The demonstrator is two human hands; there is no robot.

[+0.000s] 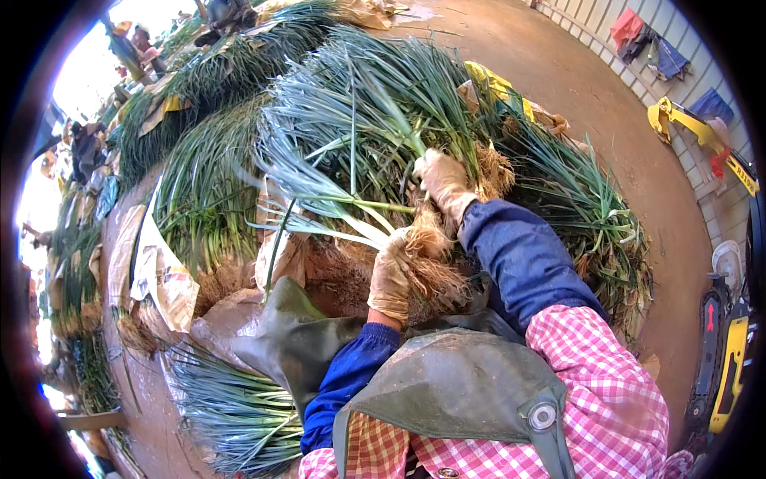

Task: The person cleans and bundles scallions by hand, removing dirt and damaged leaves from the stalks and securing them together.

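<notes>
Green onions [369, 230], a small bunch near mid-view: leaves fanned toward 10 o'clock, shaggy roots [437, 278] toward 4 o'clock. Left hand [389, 281], gloved, at 6 o'clock just below centre, clamped on the pale stems close by the roots. Right hand [444, 184], gloved, between 1 and 2 o'clock, fingers curled at a stalk by the big pile [359, 104] at 12 o'clock; cannot tell whether closed on it. Handling, by judgement: light; stems fairly firm but easily bruised, leaves bendy and quick to crease, perhaps slick if damp. Best hold: low on the stems, above the roots, stalks gathered in 1 fist.
</notes>
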